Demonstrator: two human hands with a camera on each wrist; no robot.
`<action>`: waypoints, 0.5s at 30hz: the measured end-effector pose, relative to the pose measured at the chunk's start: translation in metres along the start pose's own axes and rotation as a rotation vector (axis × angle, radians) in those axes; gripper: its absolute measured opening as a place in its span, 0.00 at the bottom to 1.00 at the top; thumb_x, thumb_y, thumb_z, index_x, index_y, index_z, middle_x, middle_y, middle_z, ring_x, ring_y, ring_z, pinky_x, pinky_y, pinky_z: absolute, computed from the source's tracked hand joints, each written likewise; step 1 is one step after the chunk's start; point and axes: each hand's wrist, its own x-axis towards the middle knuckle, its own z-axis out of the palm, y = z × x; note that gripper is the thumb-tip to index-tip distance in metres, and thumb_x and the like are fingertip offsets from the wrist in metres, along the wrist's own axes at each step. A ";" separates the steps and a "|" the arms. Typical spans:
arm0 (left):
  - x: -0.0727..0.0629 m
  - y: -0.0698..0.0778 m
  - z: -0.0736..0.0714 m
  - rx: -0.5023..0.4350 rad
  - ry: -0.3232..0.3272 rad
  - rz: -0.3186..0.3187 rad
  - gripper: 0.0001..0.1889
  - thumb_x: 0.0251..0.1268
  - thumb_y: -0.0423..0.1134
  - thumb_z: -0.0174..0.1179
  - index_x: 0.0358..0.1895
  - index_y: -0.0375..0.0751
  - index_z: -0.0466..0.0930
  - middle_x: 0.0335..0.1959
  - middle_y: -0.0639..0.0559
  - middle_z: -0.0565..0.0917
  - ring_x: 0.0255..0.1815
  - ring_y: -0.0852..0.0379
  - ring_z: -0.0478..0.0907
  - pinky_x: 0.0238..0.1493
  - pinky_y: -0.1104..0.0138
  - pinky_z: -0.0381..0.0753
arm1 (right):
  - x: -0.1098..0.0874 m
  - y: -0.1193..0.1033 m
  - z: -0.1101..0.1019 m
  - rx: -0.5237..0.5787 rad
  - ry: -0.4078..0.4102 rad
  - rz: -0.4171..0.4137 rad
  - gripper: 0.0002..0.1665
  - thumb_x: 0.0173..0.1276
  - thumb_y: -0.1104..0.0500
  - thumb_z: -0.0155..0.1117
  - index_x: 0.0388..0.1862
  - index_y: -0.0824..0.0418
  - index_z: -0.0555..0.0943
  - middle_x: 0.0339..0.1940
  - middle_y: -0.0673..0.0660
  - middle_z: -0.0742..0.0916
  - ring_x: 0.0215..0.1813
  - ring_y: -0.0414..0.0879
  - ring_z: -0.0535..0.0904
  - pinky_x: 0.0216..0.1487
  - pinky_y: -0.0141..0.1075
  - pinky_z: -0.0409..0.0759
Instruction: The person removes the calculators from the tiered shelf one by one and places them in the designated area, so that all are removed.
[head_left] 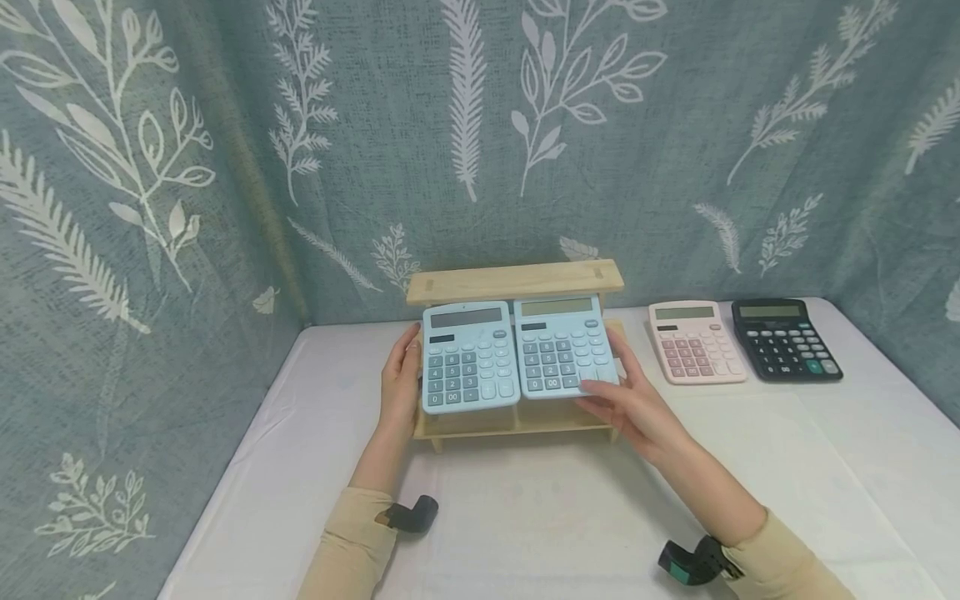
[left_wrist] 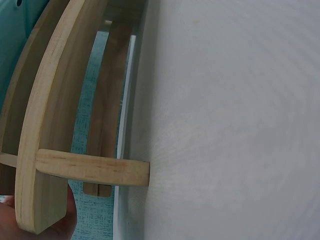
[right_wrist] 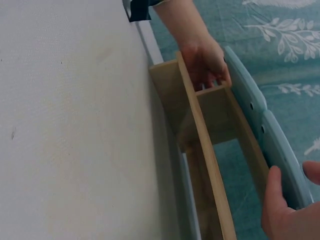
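Rack stands partly behind blue calculators — pink calculator rightward.

A blue-green curtain hung behind the bench and down both sides, printed with pale leaves, fern fronds and branching sprigs. The bench was covered in white, with faint creases on the right. Toward its back, on that same side, I saw a pink calculator lying face up, its number keys a deeper pink. Just beside it, farther right, lay a black calculator, also face up, with one green key near its lower corner.
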 end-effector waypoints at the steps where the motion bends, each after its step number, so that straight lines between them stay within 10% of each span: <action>1: 0.000 0.000 0.000 -0.004 0.000 0.001 0.25 0.79 0.52 0.41 0.74 0.53 0.62 0.74 0.58 0.62 0.76 0.55 0.54 0.72 0.56 0.58 | 0.000 0.000 0.001 0.007 0.001 0.000 0.54 0.68 0.75 0.54 0.80 0.39 0.43 0.63 0.56 0.73 0.53 0.46 0.82 0.59 0.41 0.77; 15: 0.000 0.001 0.000 -0.022 -0.007 0.002 0.24 0.79 0.51 0.41 0.74 0.54 0.62 0.74 0.57 0.62 0.75 0.55 0.55 0.69 0.57 0.65 | 0.001 0.001 0.007 0.059 -0.017 -0.008 0.61 0.64 0.79 0.51 0.80 0.37 0.36 0.74 0.60 0.63 0.54 0.46 0.82 0.55 0.39 0.79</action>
